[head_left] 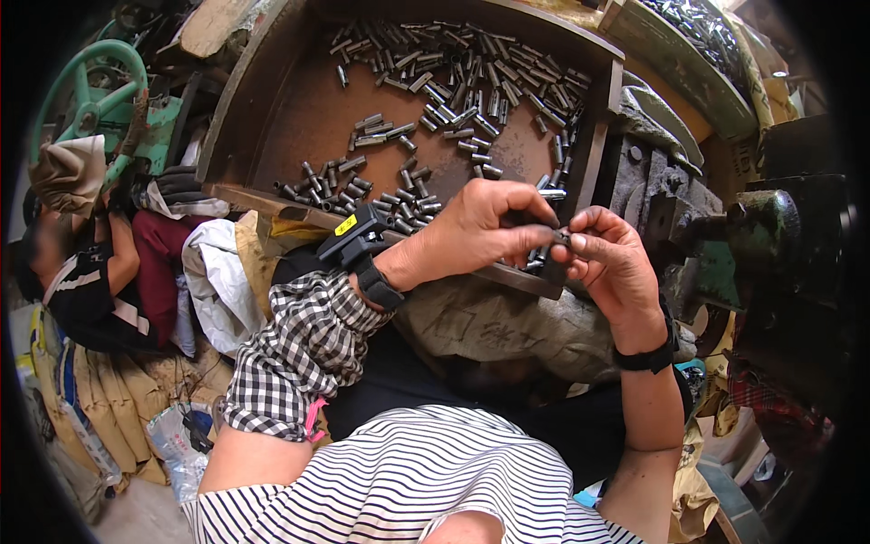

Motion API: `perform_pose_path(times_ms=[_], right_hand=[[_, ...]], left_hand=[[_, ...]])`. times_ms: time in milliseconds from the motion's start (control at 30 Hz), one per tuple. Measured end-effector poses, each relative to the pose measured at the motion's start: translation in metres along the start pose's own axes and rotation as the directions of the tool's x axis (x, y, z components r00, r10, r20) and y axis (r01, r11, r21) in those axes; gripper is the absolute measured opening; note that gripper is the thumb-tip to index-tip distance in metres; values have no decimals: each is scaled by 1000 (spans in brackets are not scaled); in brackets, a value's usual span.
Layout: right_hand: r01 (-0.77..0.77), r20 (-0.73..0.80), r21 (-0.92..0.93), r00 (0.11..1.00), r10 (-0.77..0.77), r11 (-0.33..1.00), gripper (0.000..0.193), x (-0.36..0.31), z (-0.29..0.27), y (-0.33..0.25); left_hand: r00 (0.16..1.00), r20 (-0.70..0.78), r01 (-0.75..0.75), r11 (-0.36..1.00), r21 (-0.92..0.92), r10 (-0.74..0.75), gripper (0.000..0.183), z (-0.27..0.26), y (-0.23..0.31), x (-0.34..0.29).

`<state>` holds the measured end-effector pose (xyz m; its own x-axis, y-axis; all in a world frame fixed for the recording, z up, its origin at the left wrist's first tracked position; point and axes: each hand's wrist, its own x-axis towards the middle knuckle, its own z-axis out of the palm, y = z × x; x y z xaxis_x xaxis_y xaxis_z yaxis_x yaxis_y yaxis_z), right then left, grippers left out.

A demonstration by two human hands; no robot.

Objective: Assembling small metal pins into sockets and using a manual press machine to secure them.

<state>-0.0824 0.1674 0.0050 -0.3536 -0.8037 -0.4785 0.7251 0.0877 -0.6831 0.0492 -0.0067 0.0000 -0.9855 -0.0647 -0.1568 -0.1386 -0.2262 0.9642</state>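
My left hand and my right hand meet over the near right corner of a wooden tray. Between their fingertips sits a small dark metal piece, pinched from both sides and mostly covered, so its exact shape is unclear. Just beyond my left index finger shows a shiny metal tube; whether it touches the finger I cannot tell. Short metal tubes lie scattered in the tray, thickest along its far side, with a looser group by the near edge.
Close on the right stands a dark, greasy machine. Another bin of metal parts is at the far right. To the left, a person sits near a green handwheel. Grey cloth hangs below the tray.
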Motion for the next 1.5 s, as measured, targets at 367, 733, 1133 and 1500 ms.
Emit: perform_pose_path(times_ms=[367,733,1133,1500], right_hand=[[-40,122,-223,990,69,974,28,-8,12,-4],[310,-19,-737,878,-478,600,25,15,27,5],[232,529,-764,760,-377,-603,10,44,24,9],[193,-23,-840,921,-388,507,17,3,13,22]], left_hand=[[961,275,-97,974,206,37,27,2,3,0],[996,-85,40,986,161,-27,21,-14,3,-4],[900,-170,-147,647,748,401,19,-33,-21,-2],[968,-119,35,349,936,223,13,-27,-36,11]])
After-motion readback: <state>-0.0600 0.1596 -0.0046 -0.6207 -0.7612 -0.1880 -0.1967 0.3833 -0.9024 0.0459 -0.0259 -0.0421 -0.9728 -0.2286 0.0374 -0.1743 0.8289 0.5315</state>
